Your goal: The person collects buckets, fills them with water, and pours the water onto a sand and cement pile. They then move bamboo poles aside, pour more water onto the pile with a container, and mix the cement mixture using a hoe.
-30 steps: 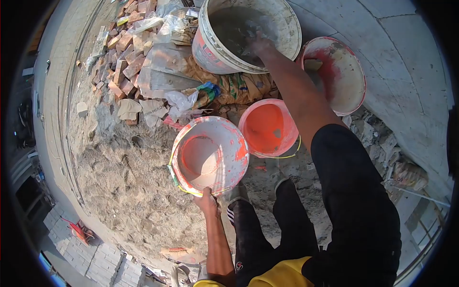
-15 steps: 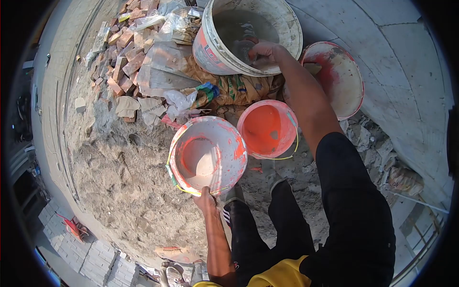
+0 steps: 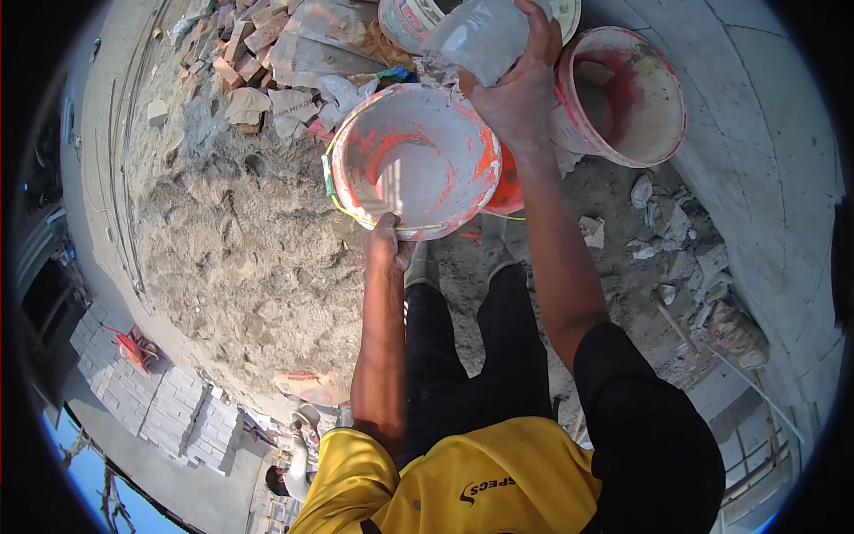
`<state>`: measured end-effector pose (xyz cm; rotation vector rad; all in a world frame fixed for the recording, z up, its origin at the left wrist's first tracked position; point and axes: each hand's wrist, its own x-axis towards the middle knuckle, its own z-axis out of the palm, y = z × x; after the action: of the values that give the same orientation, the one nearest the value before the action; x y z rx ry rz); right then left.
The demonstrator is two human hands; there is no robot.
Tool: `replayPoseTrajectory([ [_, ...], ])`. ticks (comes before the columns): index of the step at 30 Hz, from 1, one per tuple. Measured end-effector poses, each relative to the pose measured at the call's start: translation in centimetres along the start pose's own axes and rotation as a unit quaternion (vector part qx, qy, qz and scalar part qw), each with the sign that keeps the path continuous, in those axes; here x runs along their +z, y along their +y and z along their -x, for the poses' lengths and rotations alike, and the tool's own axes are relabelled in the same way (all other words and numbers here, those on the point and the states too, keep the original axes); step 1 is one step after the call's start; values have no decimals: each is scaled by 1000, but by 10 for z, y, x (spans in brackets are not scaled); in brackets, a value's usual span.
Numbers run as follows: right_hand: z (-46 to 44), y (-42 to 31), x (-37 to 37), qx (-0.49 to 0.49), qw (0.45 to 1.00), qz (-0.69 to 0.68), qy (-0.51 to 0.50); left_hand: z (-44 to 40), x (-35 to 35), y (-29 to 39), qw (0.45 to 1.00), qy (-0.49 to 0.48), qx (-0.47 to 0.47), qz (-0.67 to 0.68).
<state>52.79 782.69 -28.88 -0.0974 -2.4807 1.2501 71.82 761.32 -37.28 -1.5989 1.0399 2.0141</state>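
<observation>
My left hand [image 3: 384, 245] grips the near rim of a white bucket [image 3: 418, 173] smeared with orange-red, its yellow handle hanging at the side. Beyond the rim, my right hand [image 3: 525, 93] is wrapped round a translucent plastic container [image 3: 480, 40], raised over the big white bucket [image 3: 409, 22] at the top. An orange bucket [image 3: 507, 187] is partly hidden under the white one and my right wrist. To the right of my right hand is a pale bucket [image 3: 654, 116] with red stains and a chunk inside.
Broken bricks [image 3: 240, 40] and plastic sheets lie at the upper left, beside a sand heap [image 3: 249, 267]. Rubble [image 3: 703, 258] runs along the right wall. A red wheelbarrow [image 3: 133, 349] and a person [image 3: 294, 472] are at the lower left.
My right hand has come up out of the large bucket with the plastic container. My left hand has raised the white bucket, now partly over the orange one. The view has shifted.
</observation>
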Motion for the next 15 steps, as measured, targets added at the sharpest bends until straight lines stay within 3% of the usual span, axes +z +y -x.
replayPoseTrajectory([
  [3,23,3,27,-69,993,-54,77,8,31,5,1000,-2,-2,8],
  [7,31,6,33,-165,985,-50,-7,-4,46,10,1000,-10,-7,-2],
  [9,16,-17,14,-210,976,-58,-13,-29,42,17,998,-25,-49,23],
  [12,-20,30,26,-317,947,-35,37,-57,24,24,992,-10,-69,101],
  [13,-38,27,19,-260,964,-51,36,-45,31,26,998,3,-11,61],
  [15,-73,51,20,-148,987,44,33,-36,25,25,999,24,25,30],
])
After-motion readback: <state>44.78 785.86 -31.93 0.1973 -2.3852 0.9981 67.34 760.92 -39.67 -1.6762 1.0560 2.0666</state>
